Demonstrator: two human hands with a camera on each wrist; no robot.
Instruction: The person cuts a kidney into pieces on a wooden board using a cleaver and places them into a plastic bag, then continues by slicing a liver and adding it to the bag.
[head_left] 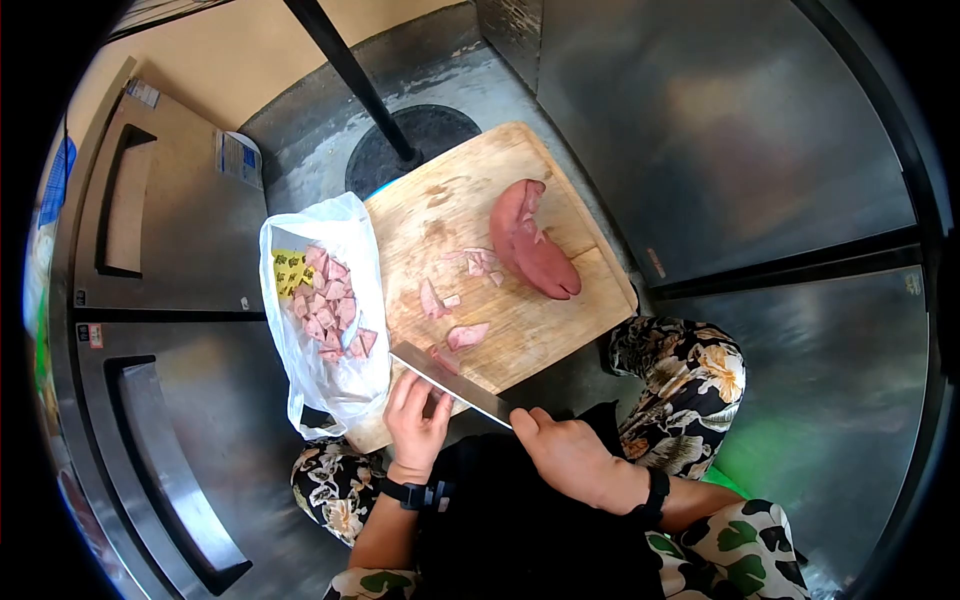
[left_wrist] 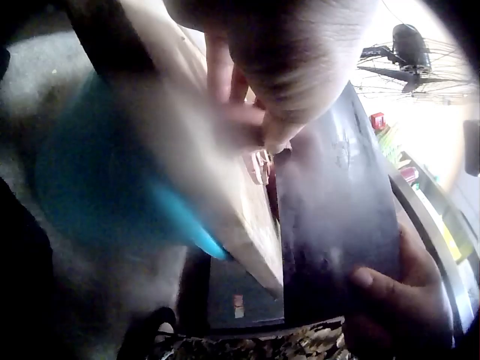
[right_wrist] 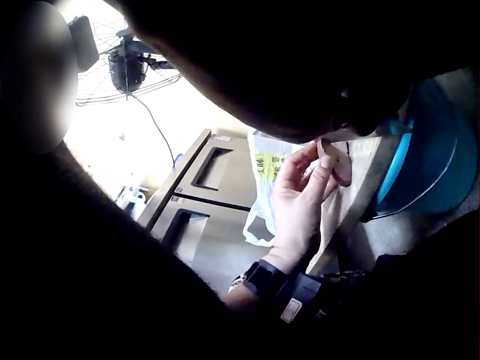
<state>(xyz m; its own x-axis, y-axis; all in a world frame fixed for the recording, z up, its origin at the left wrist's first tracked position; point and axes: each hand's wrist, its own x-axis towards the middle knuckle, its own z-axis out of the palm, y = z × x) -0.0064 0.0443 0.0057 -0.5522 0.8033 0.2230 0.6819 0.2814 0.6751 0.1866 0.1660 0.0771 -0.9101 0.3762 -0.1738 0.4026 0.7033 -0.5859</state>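
Right hand [head_left: 572, 455] grips the cleaver [head_left: 452, 382] at the cutting board's [head_left: 470, 205] near edge, left hand [head_left: 418, 420] fingers touching the blade.

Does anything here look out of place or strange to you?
Yes. The wooden cutting board sits low on the metal floor, over a round dark opening, not on a counter. The left hand touches the cleaver blade near its edge. Meat pieces lie scattered.
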